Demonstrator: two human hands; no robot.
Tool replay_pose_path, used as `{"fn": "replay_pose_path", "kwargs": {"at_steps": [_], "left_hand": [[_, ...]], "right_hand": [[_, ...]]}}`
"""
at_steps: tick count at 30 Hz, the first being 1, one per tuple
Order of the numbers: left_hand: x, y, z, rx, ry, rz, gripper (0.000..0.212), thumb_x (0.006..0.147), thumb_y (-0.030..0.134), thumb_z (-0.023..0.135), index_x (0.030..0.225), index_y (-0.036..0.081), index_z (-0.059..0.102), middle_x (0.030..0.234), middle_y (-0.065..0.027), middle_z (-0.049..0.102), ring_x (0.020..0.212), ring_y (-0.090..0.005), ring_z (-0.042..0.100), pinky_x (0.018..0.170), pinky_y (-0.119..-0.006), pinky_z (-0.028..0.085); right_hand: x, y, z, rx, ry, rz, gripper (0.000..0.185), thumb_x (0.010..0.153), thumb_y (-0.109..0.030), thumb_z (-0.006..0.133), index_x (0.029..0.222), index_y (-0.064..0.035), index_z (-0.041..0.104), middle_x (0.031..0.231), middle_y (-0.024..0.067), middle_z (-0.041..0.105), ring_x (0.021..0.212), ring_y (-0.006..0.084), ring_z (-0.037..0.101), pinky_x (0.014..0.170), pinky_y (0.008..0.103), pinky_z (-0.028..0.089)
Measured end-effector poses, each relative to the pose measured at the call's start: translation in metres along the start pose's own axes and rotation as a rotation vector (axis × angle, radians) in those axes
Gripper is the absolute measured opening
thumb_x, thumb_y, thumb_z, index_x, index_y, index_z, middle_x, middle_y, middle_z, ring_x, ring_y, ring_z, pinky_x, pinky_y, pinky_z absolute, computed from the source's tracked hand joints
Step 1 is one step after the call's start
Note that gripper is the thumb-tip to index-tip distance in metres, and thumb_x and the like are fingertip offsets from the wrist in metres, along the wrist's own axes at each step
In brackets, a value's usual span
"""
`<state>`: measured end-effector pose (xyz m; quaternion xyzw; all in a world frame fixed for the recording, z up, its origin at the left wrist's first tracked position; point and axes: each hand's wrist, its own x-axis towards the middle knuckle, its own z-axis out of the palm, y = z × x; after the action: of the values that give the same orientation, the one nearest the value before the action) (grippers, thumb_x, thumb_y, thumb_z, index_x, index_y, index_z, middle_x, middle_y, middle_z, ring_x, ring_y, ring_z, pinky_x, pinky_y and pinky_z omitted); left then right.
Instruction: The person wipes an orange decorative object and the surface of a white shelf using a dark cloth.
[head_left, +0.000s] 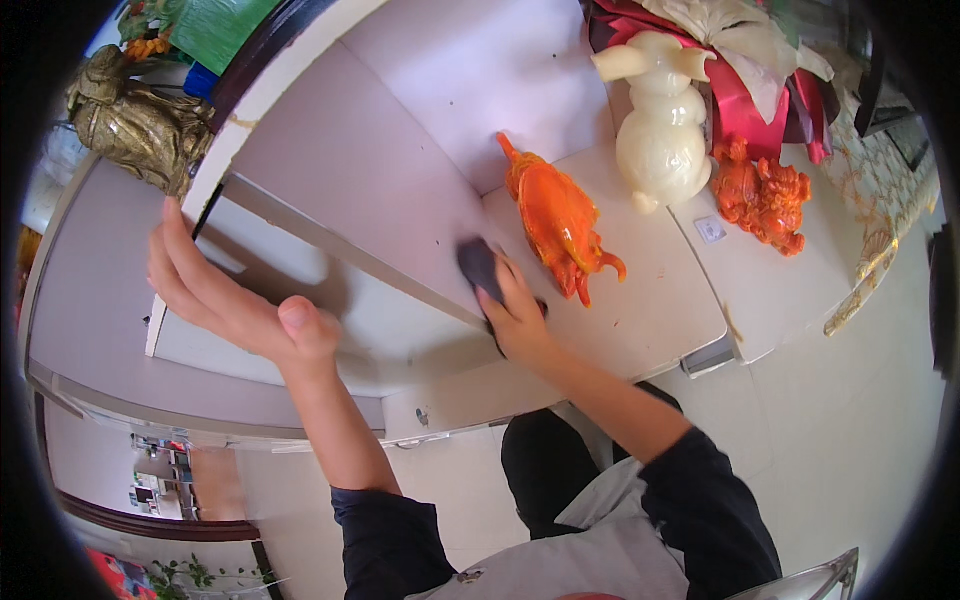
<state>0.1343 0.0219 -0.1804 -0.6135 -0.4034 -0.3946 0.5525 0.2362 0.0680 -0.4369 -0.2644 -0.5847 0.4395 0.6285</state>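
Note:
My right hand grips a dark cloth against the inner side panel of a white cabinet, close to its lower edge. Both hand and cloth are slightly blurred. Just right of them an orange glossy turtle-like figurine lies on the cabinet shelf. My left hand holds nothing, with its thumb apart from the stretched fingers. Its fingertips are at the cabinet's pale front edge, below a gold-coloured statue; whether they touch the edge I cannot tell.
A cream gourd-shaped ornament and an orange-red beast figurine stand at the right, by a small label. Behind them is a red and cream wrapped bouquet. A gold-patterned cloth drapes over the far right. Pale floor tiles lie below.

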Motion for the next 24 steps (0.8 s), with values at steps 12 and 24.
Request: {"fn": "replay_pose_path", "kwargs": {"at_steps": [12,24], "left_hand": [[-0.003,-0.011,-0.008,-0.052,-0.038,-0.056,0.110,0.083,0.086,0.027,0.140,-0.005,0.046,0.134,-0.0244,0.047,0.124,-0.0397,0.043,0.107,-0.054,0.026],[-0.005,-0.012,-0.013,-0.052,-0.038,-0.049,0.113,0.080,0.088,0.027,0.139,-0.007,0.048,0.133,-0.0249,0.048,0.121,-0.0395,0.045,0.106,-0.055,0.025]], "right_hand": [[0.163,-0.092,0.051,0.223,0.036,-0.400,0.044,0.094,-0.008,0.055,0.137,-0.0024,0.050,0.138,0.0177,0.050,0.132,0.0288,0.046,0.110,0.0350,0.034],[0.223,-0.091,0.078,0.244,0.028,-0.283,0.050,0.090,-0.012,0.056,0.139,-0.0035,0.050,0.140,0.0223,0.049,0.133,0.0349,0.046,0.111,0.0357,0.035]]}}
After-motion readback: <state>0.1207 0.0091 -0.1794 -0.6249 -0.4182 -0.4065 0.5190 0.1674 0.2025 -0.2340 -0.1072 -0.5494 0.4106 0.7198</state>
